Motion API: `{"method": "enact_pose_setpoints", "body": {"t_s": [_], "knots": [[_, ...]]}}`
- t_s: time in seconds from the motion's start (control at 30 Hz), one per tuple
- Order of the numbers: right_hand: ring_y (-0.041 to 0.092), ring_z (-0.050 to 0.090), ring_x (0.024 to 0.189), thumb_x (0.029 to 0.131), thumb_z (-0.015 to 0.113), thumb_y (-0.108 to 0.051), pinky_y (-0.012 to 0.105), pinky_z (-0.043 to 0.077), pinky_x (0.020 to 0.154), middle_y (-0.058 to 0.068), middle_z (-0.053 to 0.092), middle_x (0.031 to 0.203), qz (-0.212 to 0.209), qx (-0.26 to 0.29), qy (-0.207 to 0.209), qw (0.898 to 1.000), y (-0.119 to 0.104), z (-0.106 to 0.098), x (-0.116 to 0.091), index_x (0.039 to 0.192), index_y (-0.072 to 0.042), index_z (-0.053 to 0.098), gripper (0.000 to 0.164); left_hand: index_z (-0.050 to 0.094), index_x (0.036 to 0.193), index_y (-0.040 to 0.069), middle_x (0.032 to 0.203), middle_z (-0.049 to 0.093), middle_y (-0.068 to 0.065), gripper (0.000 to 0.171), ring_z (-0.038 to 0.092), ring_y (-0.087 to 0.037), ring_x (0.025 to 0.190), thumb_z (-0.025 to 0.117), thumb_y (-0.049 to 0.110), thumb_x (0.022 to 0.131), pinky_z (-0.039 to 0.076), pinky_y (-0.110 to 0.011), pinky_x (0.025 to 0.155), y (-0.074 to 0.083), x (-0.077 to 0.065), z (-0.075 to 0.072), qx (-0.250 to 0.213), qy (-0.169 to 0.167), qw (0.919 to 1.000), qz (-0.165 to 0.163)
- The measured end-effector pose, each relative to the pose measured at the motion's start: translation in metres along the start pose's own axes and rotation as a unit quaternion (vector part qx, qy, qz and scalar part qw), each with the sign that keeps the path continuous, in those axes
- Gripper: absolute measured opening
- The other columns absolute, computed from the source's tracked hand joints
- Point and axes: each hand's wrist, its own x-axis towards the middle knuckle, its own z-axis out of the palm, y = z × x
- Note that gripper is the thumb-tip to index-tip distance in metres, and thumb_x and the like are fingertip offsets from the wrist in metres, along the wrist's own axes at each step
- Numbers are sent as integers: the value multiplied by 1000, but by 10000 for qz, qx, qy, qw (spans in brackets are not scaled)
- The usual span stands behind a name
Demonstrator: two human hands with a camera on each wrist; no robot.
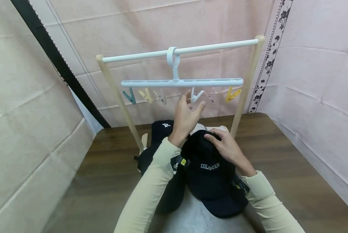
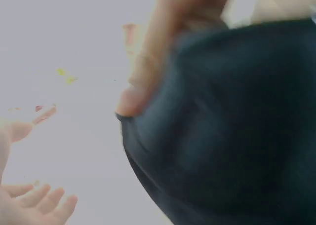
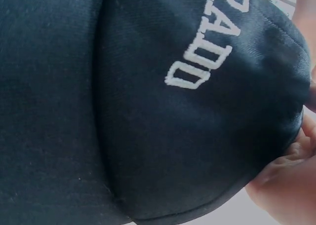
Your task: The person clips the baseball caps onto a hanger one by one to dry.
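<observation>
Bare worktop [image 1: 293,168] lies open right and left of the caps [image 1: 209,171] — overhead, the clip hanger [image 1: 182,83] and two wooden posts [image 1: 118,97] bar the way.

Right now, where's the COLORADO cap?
Head view, low centre: the COLORADO cap sits on the table under the right hand, just in front of the clip hanger.

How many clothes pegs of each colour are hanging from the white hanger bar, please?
Teal peg: 1
Yellow pegs: 2
Beige peg: 1
White peg, by the left hand: 1
Pink peg: 1
Total on the hanger bar: 6
</observation>
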Motion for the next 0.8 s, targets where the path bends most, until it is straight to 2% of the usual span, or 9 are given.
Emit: {"method": "enact_pose_setpoints", "body": {"t_s": [0.1, 0.2, 0.3, 0.47, 0.6, 0.67, 0.8], "knots": [[19, 62, 101, 106, 67, -23, 33, 47, 93, 3, 74, 103, 8, -33, -53, 10000, 1, 1, 2, 107, -9, 76, 17, 49, 151, 2, 143, 60, -16, 63, 64, -25, 124, 77, 23, 98, 58, -35, 97, 4, 8, 4, -725, 80, 9973, -95], [19, 61, 103, 106, 67, -23, 35, 47, 94, 4, 74, 105, -18, -45, -32, 10000, 2, 1, 0, 107, -8, 76, 17, 54, 144, 3, 137, 63, -14, 55, 68, -19, 117, 77, 23, 99, 58, -30, 91, 9, 11, 8, -1010, 111, 9948, -19], [19, 60, 101, 106, 66, -23, 34, 47, 91, 4, 74, 104, 36, -36, -10, 10000, 4, 1, -4, 108, -9, 76, 18, 57, 136, 3, 125, 67, -13, 45, 68, -14, 98, 75, 25, 101, 56, -26, 77, 14, 11, 13, -980, 83, 9951, 28], [20, 58, 100, 107, 64, -25, 34, 46, 89, 5, 72, 103, 159, 29, -99, 9998, 6, 1, -9, 110, -8, 75, 21, 59, 126, 2, 101, 62, -7, 34, 53, -16, 70, 67, 27, 106, 44, -25, 60, 16, 9, 16, -688, 32, 9976, 42], [20, 59, 103, 107, 64, -27, 36, 46, 91, 5, 72, 106, 202, 37, -67, 9998, 6, 0, -7, 111, -8, 75, 22, 55, 121, 3, 86, 52, -3, 28, 47, -14, 62, 61, 28, 109, 40, -26, 55, 16, 10, 15, -717, -52, 9974, 100], [20, 60, 104, 107, 64, -27, 36, 47, 92, 5, 73, 106, 169, 33, -27, 9998, 5, 0, -5, 111, -8, 75, 22, 53, 123, 5, 77, 45, -3, 27, 43, -14, 57, 58, 29, 111, 37, -26, 52, 16, 10, 13, -764, -122, 9969, 110], [20, 60, 101, 107, 65, -26, 34, 46, 91, 6, 73, 104, 102, 53, -22, 9999, 4, 3, 1, 110, -7, 75, 22, 50, 129, 6, 69, 39, -2, 29, 39, -15, 52, 55, 29, 112, 34, -26, 49, 13, 9, 8, -839, -221, 9962, 54]]}}
